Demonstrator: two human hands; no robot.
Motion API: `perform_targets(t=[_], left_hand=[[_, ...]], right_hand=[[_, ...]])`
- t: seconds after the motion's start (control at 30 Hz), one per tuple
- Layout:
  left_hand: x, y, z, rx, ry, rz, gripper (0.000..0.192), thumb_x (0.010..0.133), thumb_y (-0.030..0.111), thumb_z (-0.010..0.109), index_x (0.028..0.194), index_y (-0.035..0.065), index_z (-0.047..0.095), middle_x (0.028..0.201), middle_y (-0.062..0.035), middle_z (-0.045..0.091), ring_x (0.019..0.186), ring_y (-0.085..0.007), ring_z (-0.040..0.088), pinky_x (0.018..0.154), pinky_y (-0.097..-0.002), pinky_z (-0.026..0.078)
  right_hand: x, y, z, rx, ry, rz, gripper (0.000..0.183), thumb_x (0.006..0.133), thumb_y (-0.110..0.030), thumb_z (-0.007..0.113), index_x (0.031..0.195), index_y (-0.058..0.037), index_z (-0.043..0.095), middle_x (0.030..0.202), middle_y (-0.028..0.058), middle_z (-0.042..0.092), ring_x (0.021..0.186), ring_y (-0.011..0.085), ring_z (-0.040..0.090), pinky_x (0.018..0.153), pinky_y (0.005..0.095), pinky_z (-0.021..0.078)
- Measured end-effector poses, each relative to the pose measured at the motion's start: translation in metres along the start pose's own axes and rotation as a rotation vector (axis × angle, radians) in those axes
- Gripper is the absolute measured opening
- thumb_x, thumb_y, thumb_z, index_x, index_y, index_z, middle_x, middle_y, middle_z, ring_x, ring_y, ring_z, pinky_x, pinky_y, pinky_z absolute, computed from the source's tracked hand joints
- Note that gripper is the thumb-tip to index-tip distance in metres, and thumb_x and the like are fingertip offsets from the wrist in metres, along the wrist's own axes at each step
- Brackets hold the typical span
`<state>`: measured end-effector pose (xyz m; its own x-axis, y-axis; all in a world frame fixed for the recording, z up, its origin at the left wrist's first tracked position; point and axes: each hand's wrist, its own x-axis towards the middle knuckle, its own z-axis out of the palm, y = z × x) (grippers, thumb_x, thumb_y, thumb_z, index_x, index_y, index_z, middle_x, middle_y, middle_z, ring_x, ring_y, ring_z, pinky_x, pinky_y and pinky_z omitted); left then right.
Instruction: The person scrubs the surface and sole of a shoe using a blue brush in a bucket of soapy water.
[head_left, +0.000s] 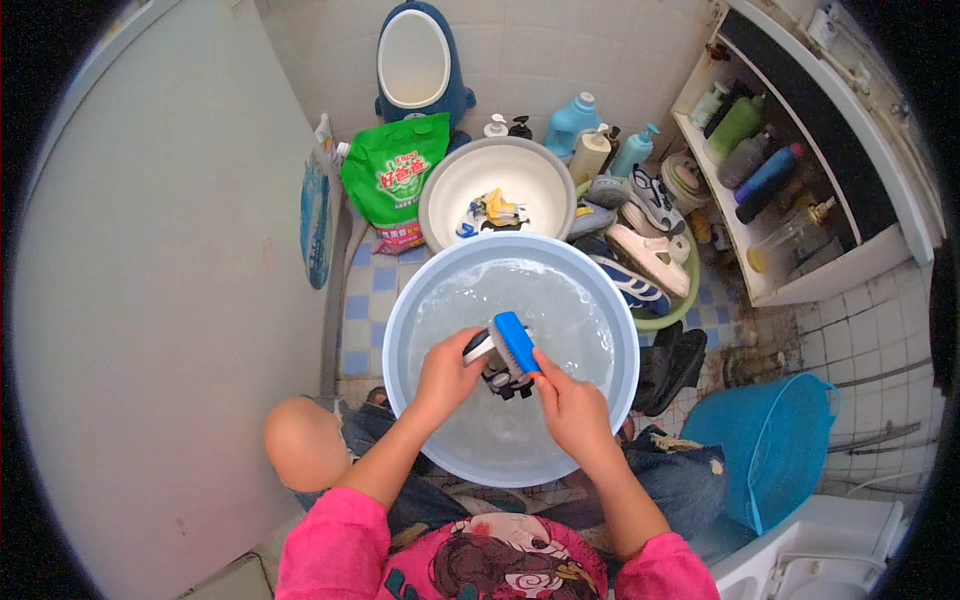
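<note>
Over the light blue round basin (399, 304), half filled with cloudy water (495, 442), both hands work close together. My left hand (448, 373) grips a small dark shoe (501, 381) with a white sole edge; much of it is covered by the fingers and brush. In my right hand (574, 409) is a blue scrubbing brush (514, 341), its pale bristles facing left against the shoe. Behind the basin stands a cream-coloured basin (487, 166) with crumpled yellow, white and blue items (495, 211) in it.
At the right, a green tub (691, 289) holds several shoes (649, 259). Black slippers (670, 367) and a blue bucket (757, 442) sit nearer me. A green detergent bag (397, 176) and several bottles (574, 124) line the back. A pale panel (172, 300) bounds the left, an open cabinet (795, 172) the right.
</note>
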<state>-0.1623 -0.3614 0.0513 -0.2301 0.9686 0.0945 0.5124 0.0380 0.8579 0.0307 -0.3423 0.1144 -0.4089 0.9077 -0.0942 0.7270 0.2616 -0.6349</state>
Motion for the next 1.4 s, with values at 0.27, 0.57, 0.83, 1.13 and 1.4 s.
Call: perform_targets(t=[0.27, 0.57, 0.83, 1.13, 1.4], left_hand=[[0.001, 0.004, 0.002, 0.024, -0.019, -0.041, 0.035, 0.075, 0.004, 0.068, 0.109, 0.0030, 0.061, 0.096, -0.0192, 0.066, 0.090, -0.0350, 0.064, 0.076, -0.0371, 0.051], [0.001, 0.004, 0.003, 0.012, -0.016, -0.012, 0.036, 0.076, 0.005, 0.068, 0.110, 0.0020, 0.059, 0.094, -0.0203, 0.065, 0.088, -0.0371, 0.064, 0.074, -0.0379, 0.050], [0.001, 0.003, 0.005, -0.009, -0.019, 0.009, 0.035, 0.076, 0.006, 0.068, 0.109, 0.0027, 0.060, 0.095, -0.0195, 0.066, 0.089, -0.0361, 0.064, 0.076, -0.0370, 0.050], [0.002, 0.003, 0.004, 0.013, 0.011, 0.019, 0.035, 0.076, 0.005, 0.068, 0.109, 0.0023, 0.061, 0.096, -0.0196, 0.066, 0.090, -0.0350, 0.065, 0.076, -0.0369, 0.051], [0.000, 0.003, 0.005, 0.004, -0.001, 0.015, 0.034, 0.075, 0.006, 0.069, 0.108, 0.0014, 0.061, 0.095, -0.0201, 0.066, 0.088, -0.0353, 0.065, 0.075, -0.0372, 0.051]], right_hand=[[-0.002, 0.016, 0.009, 0.148, 0.060, -0.044, 0.033, 0.091, -0.028, 0.053, 0.121, -0.0155, 0.060, 0.073, 0.0206, 0.064, 0.064, 0.0387, 0.062, 0.058, 0.0467, 0.0482], [0.003, 0.014, 0.004, 0.130, 0.030, -0.006, 0.033, 0.090, -0.029, 0.055, 0.120, -0.0164, 0.061, 0.069, 0.0180, 0.063, 0.061, 0.0377, 0.062, 0.057, 0.0451, 0.0480], [0.010, 0.032, -0.001, 0.137, 0.019, 0.059, 0.031, 0.090, -0.029, 0.056, 0.116, -0.0152, 0.063, 0.070, 0.0172, 0.064, 0.063, 0.0377, 0.063, 0.058, 0.0452, 0.0493], [0.010, 0.027, -0.002, -0.010, 0.045, 0.043, 0.030, 0.090, -0.027, 0.055, 0.116, -0.0162, 0.063, 0.069, 0.0184, 0.063, 0.060, 0.0382, 0.061, 0.056, 0.0468, 0.0478], [0.004, 0.013, -0.007, 0.013, 0.020, 0.012, 0.030, 0.090, -0.023, 0.056, 0.118, -0.0140, 0.062, 0.074, 0.0192, 0.063, 0.063, 0.0377, 0.062, 0.058, 0.0427, 0.0482]])
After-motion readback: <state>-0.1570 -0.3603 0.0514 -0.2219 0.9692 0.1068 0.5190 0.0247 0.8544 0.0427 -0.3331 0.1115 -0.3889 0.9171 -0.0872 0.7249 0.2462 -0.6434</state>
